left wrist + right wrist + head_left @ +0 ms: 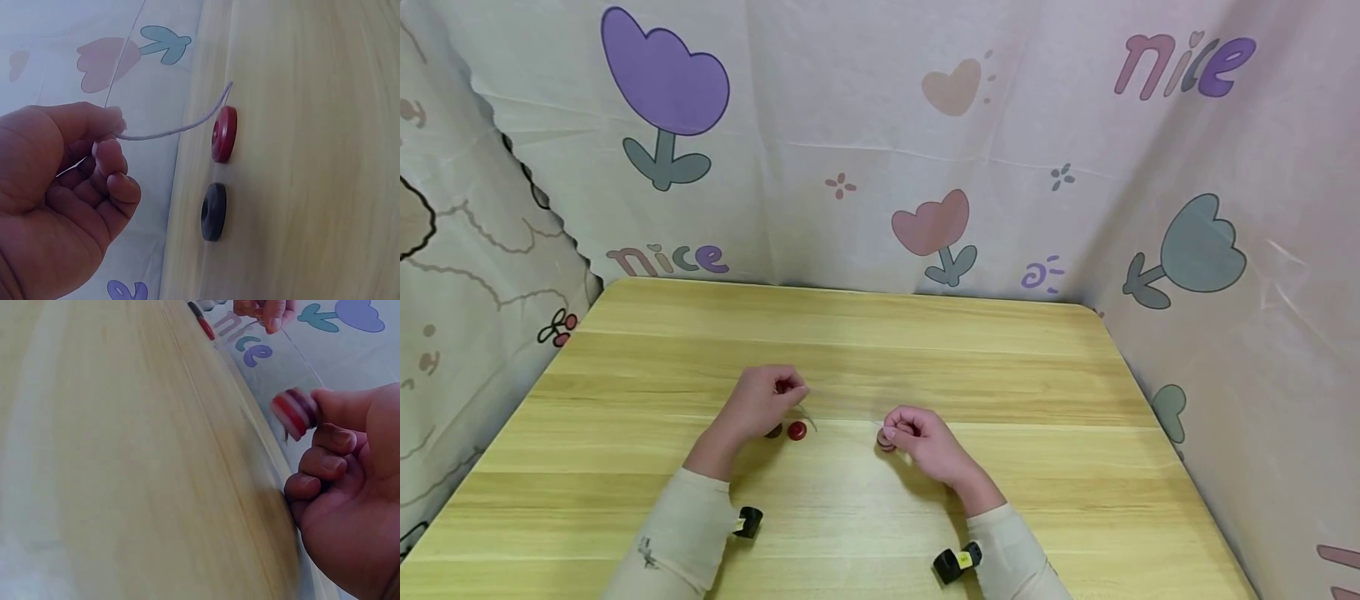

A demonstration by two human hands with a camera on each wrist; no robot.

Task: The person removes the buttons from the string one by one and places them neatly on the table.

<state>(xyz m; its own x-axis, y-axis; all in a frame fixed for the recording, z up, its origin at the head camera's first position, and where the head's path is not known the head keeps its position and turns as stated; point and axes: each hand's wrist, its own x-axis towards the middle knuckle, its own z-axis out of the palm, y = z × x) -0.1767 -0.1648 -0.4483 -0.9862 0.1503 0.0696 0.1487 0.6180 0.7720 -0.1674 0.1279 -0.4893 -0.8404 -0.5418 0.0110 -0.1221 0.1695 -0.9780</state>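
Observation:
Between thumb and index finger, my left hand (765, 397) pinches a pale lilac cord (170, 132) whose free tail curves out over the table. A thinner stretch of it runs up from the fingertips in the left wrist view. Below that hand, a red disc (225, 135) and a dark disc (214, 211) lie side by side on the tabletop. My right hand (928, 442) holds a small stack of red and dark discs (291, 414) between thumb and fingers, close above the table. Whether the cord passes through the stack cannot be seen clearly.
A wood-grain table (850, 517) spreads under both hands. Behind it hangs a pale printed curtain (820, 100), and more printed cloth flanks both sides. A black wrist camera (953, 567) sits by the right sleeve, another black camera (748, 522) by the left.

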